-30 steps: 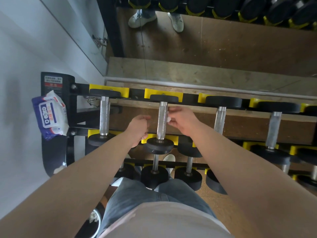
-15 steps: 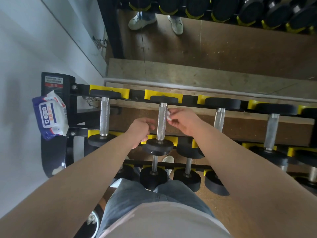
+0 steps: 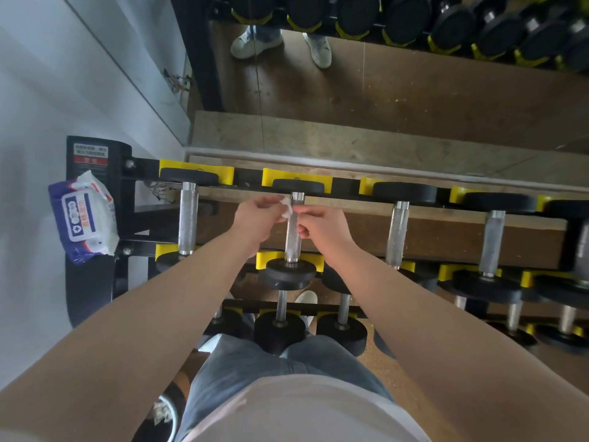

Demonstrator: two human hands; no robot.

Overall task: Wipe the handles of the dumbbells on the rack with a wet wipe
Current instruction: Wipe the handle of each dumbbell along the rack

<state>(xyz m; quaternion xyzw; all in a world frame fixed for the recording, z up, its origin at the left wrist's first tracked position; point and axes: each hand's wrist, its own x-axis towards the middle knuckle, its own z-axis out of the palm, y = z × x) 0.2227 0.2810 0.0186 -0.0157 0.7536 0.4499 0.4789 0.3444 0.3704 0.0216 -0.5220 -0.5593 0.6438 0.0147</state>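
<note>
On my feed the rack point(image 3: 122, 199) crosses the middle of the frame, dumbbells lying along its top row. The second dumbbell point(image 3: 288, 275) from the left sits at centre, its handle point(image 3: 293, 242) pointing up the frame. A pack of wipes point(image 3: 83, 218) rests at the rack's left end. The left hand point(image 3: 255, 220) and right hand point(image 3: 323, 226) meet at the handle's upper end, both pinching the small white wipe point(image 3: 286, 209), which touches the handle

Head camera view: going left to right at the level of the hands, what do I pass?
Blue-and-white wet wipe pack → first knurled steel dumbbell handle → left hand → small white wet wipe → right hand → third steel handle → fourth steel handle.
</note>
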